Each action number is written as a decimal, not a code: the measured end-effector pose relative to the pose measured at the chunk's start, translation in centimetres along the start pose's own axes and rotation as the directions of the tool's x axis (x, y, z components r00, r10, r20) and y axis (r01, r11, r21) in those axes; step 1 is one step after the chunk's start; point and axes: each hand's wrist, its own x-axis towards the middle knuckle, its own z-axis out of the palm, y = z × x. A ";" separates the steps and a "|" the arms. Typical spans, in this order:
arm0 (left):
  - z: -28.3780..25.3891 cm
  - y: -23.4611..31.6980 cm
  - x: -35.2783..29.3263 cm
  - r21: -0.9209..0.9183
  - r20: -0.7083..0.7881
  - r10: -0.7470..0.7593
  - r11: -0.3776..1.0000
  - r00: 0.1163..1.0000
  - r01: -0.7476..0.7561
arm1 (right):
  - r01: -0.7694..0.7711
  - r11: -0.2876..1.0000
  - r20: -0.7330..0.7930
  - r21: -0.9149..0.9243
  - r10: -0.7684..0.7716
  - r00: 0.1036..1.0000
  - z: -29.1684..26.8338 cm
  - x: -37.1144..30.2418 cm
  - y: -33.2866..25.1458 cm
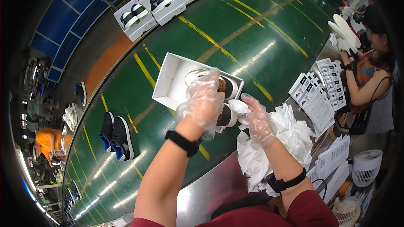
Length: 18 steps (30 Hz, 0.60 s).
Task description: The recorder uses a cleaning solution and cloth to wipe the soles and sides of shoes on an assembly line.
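Observation:
My left hand (203, 103), in a clear plastic glove, reaches over a white shoe box (170, 82). Its fingers curl round a black-and-white shoe with a spotted brown patch (227, 87), and the hand hides much of it. A second shoe of the pair (227, 115) is at the near edge of the box, partly under my wrist. Pinched in the gloved fingers of my right hand (257, 120) is a wad of white tissue paper (239, 106), close by the shoe opening. A large heap of crumpled white tissue paper (269, 155) lies under my right forearm.
Black shoes with blue lining (119, 136) stand left on the green conveyor belt (168, 159). Boxed shoes (134, 21) line its far side. Printed label sheets (313, 101) and a white fan (366, 167) are at right. A co-worker (370, 71) there handles white shoes (345, 33).

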 end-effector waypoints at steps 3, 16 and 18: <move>1.5 0.1 -3.1 -0.163 -0.333 0.026 0.983 0.943 -0.085 | -0.024 1.000 -0.010 -0.019 0.023 1.000 -0.2 0.5 0.8; -8.5 -2.5 -10.4 -0.976 -0.065 -0.289 0.217 0.955 -0.001 | -0.004 0.998 -0.074 -0.068 -0.001 0.997 0.3 1.7 1.4; -8.2 -4.5 -15.3 -0.985 -0.057 -0.319 -0.137 0.946 -0.105 | 0.057 0.996 -0.071 -0.068 -0.062 0.996 0.2 0.7 1.6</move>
